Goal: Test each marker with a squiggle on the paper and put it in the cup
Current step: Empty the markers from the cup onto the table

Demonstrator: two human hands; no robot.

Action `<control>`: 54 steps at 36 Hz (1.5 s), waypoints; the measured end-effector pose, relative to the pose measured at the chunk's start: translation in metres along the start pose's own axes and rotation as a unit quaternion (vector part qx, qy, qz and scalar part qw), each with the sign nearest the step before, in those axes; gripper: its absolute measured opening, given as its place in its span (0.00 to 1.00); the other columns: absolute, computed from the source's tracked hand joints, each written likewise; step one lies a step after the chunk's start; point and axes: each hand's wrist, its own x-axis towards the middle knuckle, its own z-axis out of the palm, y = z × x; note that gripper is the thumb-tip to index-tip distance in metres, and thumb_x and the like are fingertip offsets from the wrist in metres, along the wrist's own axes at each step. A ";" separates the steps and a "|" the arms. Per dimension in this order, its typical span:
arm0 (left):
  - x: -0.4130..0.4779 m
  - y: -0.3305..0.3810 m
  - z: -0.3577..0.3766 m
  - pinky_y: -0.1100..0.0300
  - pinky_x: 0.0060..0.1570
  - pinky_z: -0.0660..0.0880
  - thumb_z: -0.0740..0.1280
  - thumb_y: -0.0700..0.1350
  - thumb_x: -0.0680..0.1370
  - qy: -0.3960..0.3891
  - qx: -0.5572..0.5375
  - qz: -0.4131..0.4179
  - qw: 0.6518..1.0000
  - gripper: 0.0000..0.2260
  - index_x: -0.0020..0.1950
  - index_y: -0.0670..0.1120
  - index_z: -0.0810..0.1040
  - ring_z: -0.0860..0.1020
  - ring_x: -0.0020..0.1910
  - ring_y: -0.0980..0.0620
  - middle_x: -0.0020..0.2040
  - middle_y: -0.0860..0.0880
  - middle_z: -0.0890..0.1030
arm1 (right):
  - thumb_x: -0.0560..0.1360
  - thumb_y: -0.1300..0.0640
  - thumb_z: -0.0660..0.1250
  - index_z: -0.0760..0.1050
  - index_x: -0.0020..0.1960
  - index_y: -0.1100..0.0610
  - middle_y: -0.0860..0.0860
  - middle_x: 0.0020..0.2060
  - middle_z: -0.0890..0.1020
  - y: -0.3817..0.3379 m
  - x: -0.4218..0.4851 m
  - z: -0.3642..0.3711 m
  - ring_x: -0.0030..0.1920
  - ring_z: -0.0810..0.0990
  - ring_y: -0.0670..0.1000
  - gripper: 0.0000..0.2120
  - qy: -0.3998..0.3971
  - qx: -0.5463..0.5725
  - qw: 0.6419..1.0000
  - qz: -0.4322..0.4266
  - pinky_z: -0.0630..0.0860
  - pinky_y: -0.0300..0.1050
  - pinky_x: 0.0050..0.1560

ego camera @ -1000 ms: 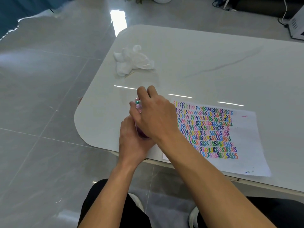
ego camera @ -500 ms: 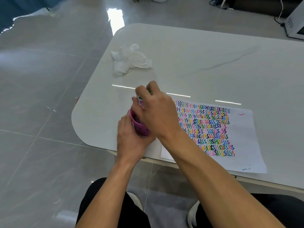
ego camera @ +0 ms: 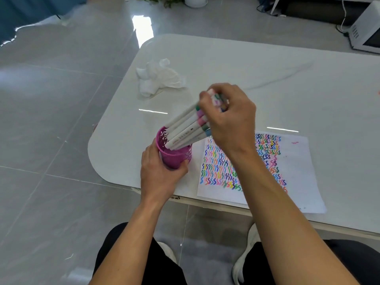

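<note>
A magenta perforated cup [ego camera: 174, 155] stands near the table's front left corner, tilted a little, and my left hand [ego camera: 161, 177] grips its lower part. My right hand [ego camera: 230, 118] grips a bundle of several white markers [ego camera: 185, 128] by their coloured cap ends. The bundle slants down to the left, its lower ends just inside the cup's mouth. The paper [ego camera: 296, 167], covered with rows of coloured squiggles, lies to the right of the cup, partly under my right forearm.
A crumpled white tissue [ego camera: 158, 78] lies on the white table [ego camera: 267, 79] behind the cup. The table's front edge runs just before my knees. A white appliance [ego camera: 368, 29] sits on the floor at the far right.
My right hand has pulled the bundle of markers up and to the right, most of the way out of the cup. The left hand still holds the cup, now tilted.
</note>
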 end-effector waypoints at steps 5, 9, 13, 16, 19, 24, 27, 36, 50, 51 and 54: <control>0.003 -0.002 -0.004 0.83 0.49 0.62 0.73 0.64 0.61 0.010 -0.003 -0.015 1.000 0.39 0.70 0.51 0.71 0.71 0.57 0.59 0.56 0.60 0.73 | 0.77 0.49 0.70 0.81 0.41 0.51 0.40 0.29 0.80 0.032 0.007 -0.020 0.33 0.77 0.42 0.08 0.064 0.082 0.986 0.133 0.77 0.42 0.41; 0.006 -0.002 -0.007 0.79 0.49 0.62 0.72 0.64 0.61 0.021 -0.004 -0.037 0.999 0.41 0.72 0.54 0.68 0.70 0.57 0.61 0.57 0.61 0.73 | 0.74 0.45 0.70 0.80 0.38 0.48 0.46 0.33 0.80 0.059 0.004 -0.030 0.36 0.78 0.52 0.09 0.070 0.087 0.970 0.215 0.81 0.61 0.45; 0.012 -0.001 -0.006 0.68 0.51 0.68 0.71 0.65 0.62 0.011 -0.004 -0.046 0.999 0.41 0.74 0.55 0.66 0.73 0.59 0.57 0.63 0.56 0.76 | 0.75 0.44 0.70 0.81 0.39 0.47 0.46 0.35 0.82 0.076 -0.011 -0.022 0.38 0.82 0.55 0.10 0.062 0.066 0.965 0.245 0.82 0.66 0.43; 0.018 0.000 -0.005 0.60 0.54 0.72 0.73 0.63 0.64 0.006 -0.007 -0.044 0.999 0.41 0.74 0.55 0.65 0.75 0.61 0.53 0.64 0.54 0.77 | 0.76 0.44 0.70 0.82 0.41 0.49 0.49 0.36 0.85 0.085 -0.022 -0.013 0.43 0.86 0.62 0.10 0.061 0.070 0.958 0.270 0.82 0.66 0.44; 0.020 -0.001 -0.001 0.58 0.55 0.73 0.76 0.58 0.66 0.006 0.001 -0.037 0.999 0.40 0.74 0.54 0.65 0.75 0.61 0.53 0.65 0.53 0.77 | 0.77 0.45 0.70 0.82 0.40 0.47 0.47 0.36 0.84 0.094 -0.030 -0.007 0.43 0.86 0.61 0.09 0.058 0.084 0.950 0.294 0.82 0.67 0.45; 0.020 -0.002 0.004 0.59 0.55 0.71 0.76 0.59 0.67 0.008 0.011 -0.039 0.999 0.40 0.75 0.54 0.64 0.75 0.61 0.52 0.65 0.52 0.77 | 0.79 0.48 0.70 0.81 0.40 0.47 0.43 0.35 0.83 0.112 -0.033 -0.008 0.40 0.83 0.50 0.10 0.070 0.060 0.959 0.268 0.83 0.53 0.45; 0.019 0.002 0.006 0.63 0.53 0.70 0.74 0.61 0.66 0.004 0.005 -0.030 1.000 0.40 0.75 0.54 0.64 0.73 0.59 0.57 0.65 0.52 0.77 | 0.80 0.49 0.70 0.82 0.43 0.49 0.44 0.37 0.84 0.122 -0.029 -0.014 0.41 0.82 0.48 0.08 0.074 0.056 0.962 0.256 0.82 0.53 0.48; 0.023 0.005 0.014 0.65 0.58 0.71 0.79 0.55 0.68 0.004 0.004 -0.011 1.000 0.38 0.74 0.51 0.67 0.74 0.64 0.55 0.66 0.53 0.76 | 0.78 0.47 0.70 0.84 0.46 0.52 0.47 0.39 0.84 0.121 -0.016 -0.008 0.43 0.86 0.57 0.09 0.089 0.077 0.960 0.254 0.84 0.58 0.48; 0.024 0.003 0.013 0.61 0.62 0.72 0.78 0.55 0.70 0.023 -0.002 -0.031 0.999 0.41 0.78 0.54 0.61 0.73 0.68 0.52 0.70 0.53 0.74 | 0.82 0.52 0.67 0.79 0.54 0.55 0.54 0.48 0.82 0.125 -0.020 0.012 0.45 0.79 0.49 0.07 0.055 -0.019 0.979 0.194 0.74 0.44 0.47; 0.024 0.003 0.013 0.64 0.61 0.71 0.78 0.55 0.70 0.024 -0.002 -0.030 0.999 0.41 0.78 0.54 0.61 0.73 0.68 0.53 0.70 0.53 0.74 | 0.83 0.51 0.66 0.79 0.55 0.56 0.55 0.49 0.81 0.125 -0.020 0.011 0.46 0.78 0.51 0.08 0.048 -0.039 0.981 0.184 0.72 0.44 0.46; 0.024 0.004 0.015 0.65 0.61 0.71 0.78 0.55 0.70 0.027 -0.003 -0.027 0.999 0.41 0.78 0.53 0.62 0.73 0.68 0.53 0.71 0.52 0.74 | 0.84 0.50 0.63 0.78 0.59 0.54 0.52 0.50 0.78 0.125 -0.022 0.009 0.45 0.74 0.49 0.10 0.023 -0.110 0.982 0.151 0.64 0.41 0.41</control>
